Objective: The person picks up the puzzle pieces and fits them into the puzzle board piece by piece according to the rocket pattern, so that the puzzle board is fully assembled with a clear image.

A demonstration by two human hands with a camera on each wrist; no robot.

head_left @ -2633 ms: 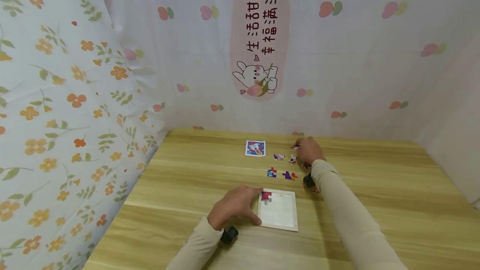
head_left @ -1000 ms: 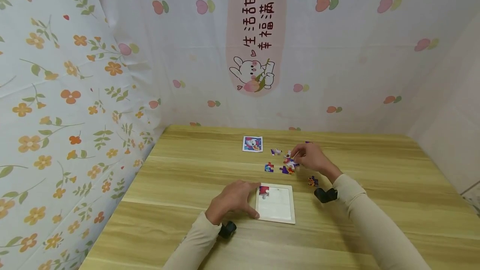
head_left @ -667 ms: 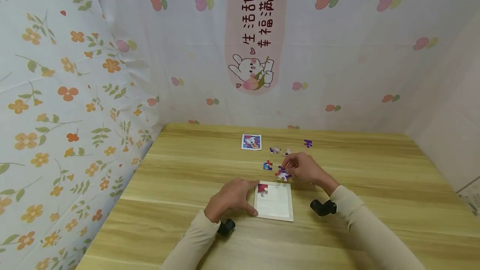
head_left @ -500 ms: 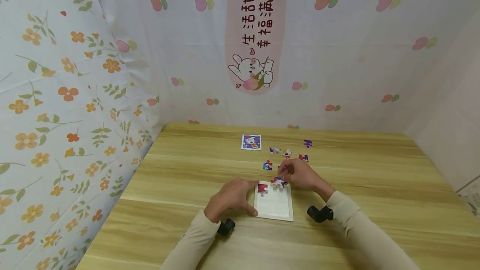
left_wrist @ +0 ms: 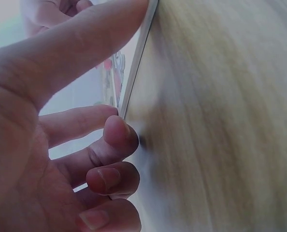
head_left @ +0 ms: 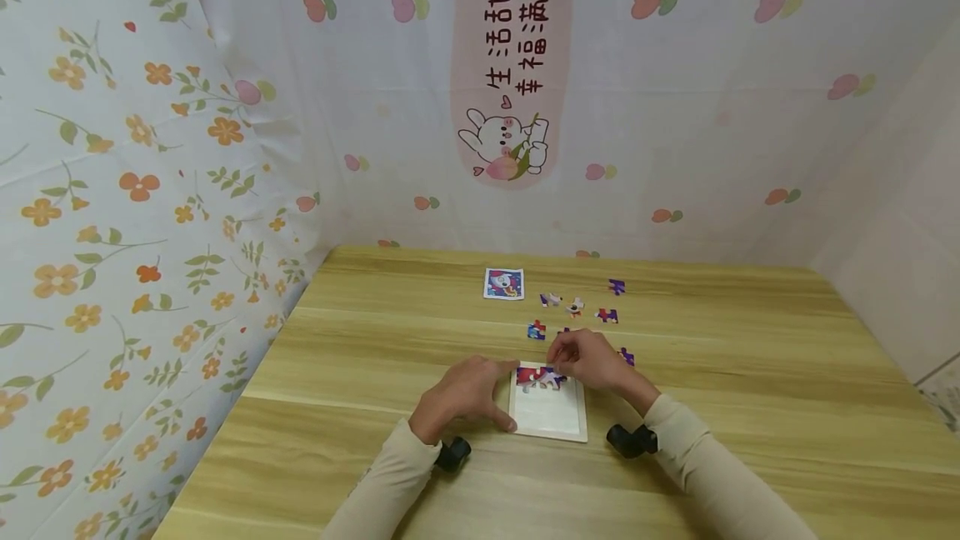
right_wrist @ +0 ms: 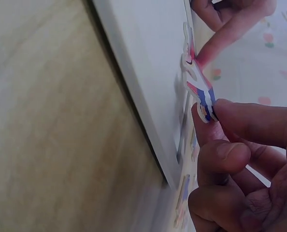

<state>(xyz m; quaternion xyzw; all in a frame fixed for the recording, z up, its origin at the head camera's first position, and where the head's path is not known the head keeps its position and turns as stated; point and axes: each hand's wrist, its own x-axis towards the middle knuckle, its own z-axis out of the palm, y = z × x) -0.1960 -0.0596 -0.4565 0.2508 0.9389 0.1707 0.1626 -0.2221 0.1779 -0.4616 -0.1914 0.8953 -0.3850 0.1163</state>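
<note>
Beige-sleeved, the left grip [head_left: 462,396] is holding the white frame [head_left: 551,415] by its nine o'clock edge on the worktop [head_left: 337,390], while the right grip [head_left: 595,361] is pinching a puzzle piece [right_wrist: 198,81] over the frame's twelve o'clock side.

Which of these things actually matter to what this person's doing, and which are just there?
Part of the job:
left hand, touching the tray
right hand, pinching a puzzle piece
loose pieces
picture card, probably the guide

Just there:
floral curtain
backdrop with rabbit print
</note>
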